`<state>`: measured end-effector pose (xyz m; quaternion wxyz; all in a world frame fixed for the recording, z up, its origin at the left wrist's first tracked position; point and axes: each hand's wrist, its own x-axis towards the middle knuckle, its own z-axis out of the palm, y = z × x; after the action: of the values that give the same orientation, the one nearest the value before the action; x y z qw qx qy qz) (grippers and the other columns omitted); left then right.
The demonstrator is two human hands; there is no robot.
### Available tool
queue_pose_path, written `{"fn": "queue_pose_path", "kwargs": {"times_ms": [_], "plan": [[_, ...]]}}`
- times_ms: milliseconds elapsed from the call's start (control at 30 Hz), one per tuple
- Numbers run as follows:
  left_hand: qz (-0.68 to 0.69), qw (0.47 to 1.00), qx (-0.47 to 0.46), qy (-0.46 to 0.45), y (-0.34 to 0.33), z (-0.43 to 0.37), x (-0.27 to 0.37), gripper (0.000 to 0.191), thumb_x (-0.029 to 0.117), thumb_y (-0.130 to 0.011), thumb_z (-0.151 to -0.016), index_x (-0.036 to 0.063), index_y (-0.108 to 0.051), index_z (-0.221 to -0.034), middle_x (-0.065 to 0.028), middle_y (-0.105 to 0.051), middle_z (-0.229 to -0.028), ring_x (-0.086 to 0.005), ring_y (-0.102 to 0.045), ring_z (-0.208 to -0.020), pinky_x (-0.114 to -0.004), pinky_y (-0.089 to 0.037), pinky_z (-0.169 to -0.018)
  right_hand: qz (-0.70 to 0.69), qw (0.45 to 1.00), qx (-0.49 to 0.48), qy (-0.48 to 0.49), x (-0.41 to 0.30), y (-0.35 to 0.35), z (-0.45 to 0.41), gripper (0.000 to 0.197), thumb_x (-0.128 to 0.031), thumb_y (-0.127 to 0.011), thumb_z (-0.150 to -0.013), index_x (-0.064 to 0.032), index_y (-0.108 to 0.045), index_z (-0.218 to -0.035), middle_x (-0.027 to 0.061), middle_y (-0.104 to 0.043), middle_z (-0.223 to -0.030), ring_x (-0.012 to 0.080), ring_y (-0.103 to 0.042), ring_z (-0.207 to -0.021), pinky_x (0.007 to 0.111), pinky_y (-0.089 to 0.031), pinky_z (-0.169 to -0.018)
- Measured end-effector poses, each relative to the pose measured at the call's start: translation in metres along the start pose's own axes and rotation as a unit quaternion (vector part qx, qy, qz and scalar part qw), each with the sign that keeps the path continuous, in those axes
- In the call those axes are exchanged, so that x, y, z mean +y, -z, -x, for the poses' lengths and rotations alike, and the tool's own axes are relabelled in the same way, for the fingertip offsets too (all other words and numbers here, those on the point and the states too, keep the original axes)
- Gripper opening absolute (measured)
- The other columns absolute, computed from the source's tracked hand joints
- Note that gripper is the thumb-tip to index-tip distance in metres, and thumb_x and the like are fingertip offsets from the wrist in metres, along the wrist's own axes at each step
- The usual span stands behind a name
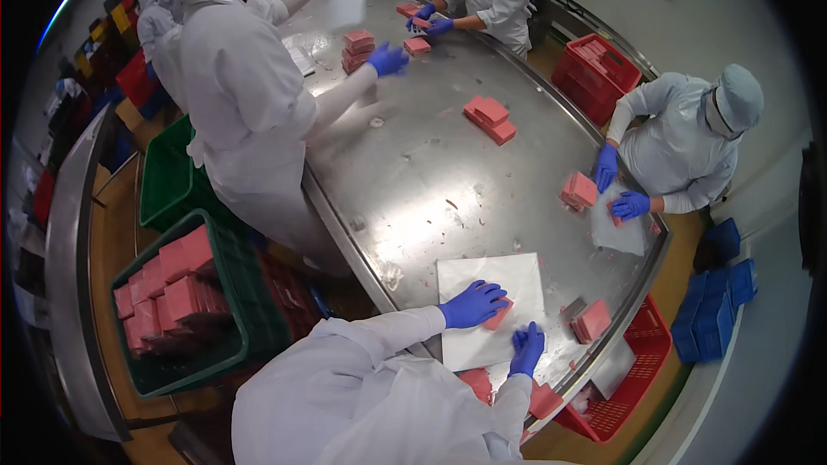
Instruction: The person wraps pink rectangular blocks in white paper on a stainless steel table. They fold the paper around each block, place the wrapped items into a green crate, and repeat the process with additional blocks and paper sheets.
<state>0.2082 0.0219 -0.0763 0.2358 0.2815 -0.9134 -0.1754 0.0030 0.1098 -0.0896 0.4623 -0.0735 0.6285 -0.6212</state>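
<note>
In a blue glove, my left hand [475, 305] lies over a small pink slab [499, 316], apparently raw meat, with its fingers bent across it. The slab rests on a stack of white wrapping sheets [478, 352] at the near end of the steel table. At the sheets' right edge is my right hand [528, 349], also gloved in blue. Whether its fingertips pinch a sheet cannot be made out. A short stack of pink slabs [591, 321] stands right of it, and more pink pieces [544, 400] lie below, partly behind my right sleeve.
Co-workers in white stand around the steel table [413, 187]. Across it are pink stacks [491, 119]. On my left, a green crate [242, 310] holds many pink slabs. A red crate [646, 361] sits below the right edge; blue bins [704, 316] stand by the wall.
</note>
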Motion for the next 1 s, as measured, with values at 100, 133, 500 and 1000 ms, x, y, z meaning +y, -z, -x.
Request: {"fn": "queue_pose_path", "kwargs": {"times_ms": [100,133,500,1000], "plan": [[0.011,0.998,0.036,0.052,-0.001,-0.005,0.015,0.035,0.027,-0.053,-0.089,0.0053,-0.058,-0.116,-0.0162,-0.050,-0.129,-0.0331,-0.039,-0.128,-0.050,-0.032,-0.102,0.083,0.996,0.006,0.038,-0.004,-0.003,-0.005,0.045,-0.010,-0.068,-0.084,-0.0110,-0.050,-0.125,-0.0016,-0.055,-0.075,0.0094,-0.054,-0.067,0.025,-0.048,-0.062],[0.002,0.996,0.039,0.082,-0.004,-0.009,0.019,0.034,0.027,-0.053,-0.089,0.0043,-0.059,-0.114,-0.0170,-0.050,-0.129,-0.0343,-0.039,-0.128,-0.051,-0.032,-0.102,0.110,0.990,-0.002,0.085,-0.003,-0.019,-0.004,0.050,-0.008,-0.068,-0.083,-0.0101,-0.048,-0.130,-0.0015,-0.055,-0.074,0.0095,-0.054,-0.067,0.025,-0.049,-0.062],[0.211,0.916,0.073,0.333,0.016,0.003,-0.009,0.055,0.035,-0.065,-0.081,-0.0002,-0.052,-0.120,-0.0209,-0.057,-0.118,-0.0348,-0.058,-0.107,-0.043,-0.048,-0.087,0.497,0.725,-0.096,0.467,0.068,-0.085,0.044,0.055,0.005,-0.049,-0.080,0.0047,-0.042,-0.135,0.0250,-0.044,-0.134,0.0361,-0.043,-0.126,0.041,-0.033,-0.108],[0.280,0.934,-0.151,0.164,0.046,0.021,-0.088,0.053,0.036,-0.065,-0.073,0.0012,-0.057,-0.112,-0.0208,-0.067,-0.095,-0.0367,-0.066,-0.086,-0.046,-0.052,-0.074,0.681,0.631,-0.081,0.362,0.070,-0.099,0.059,0.067,-0.021,-0.055,-0.091,0.0108,-0.026,-0.141,0.0311,-0.026,-0.146,0.0438,-0.024,-0.138,0.045,-0.019,-0.114]]}}
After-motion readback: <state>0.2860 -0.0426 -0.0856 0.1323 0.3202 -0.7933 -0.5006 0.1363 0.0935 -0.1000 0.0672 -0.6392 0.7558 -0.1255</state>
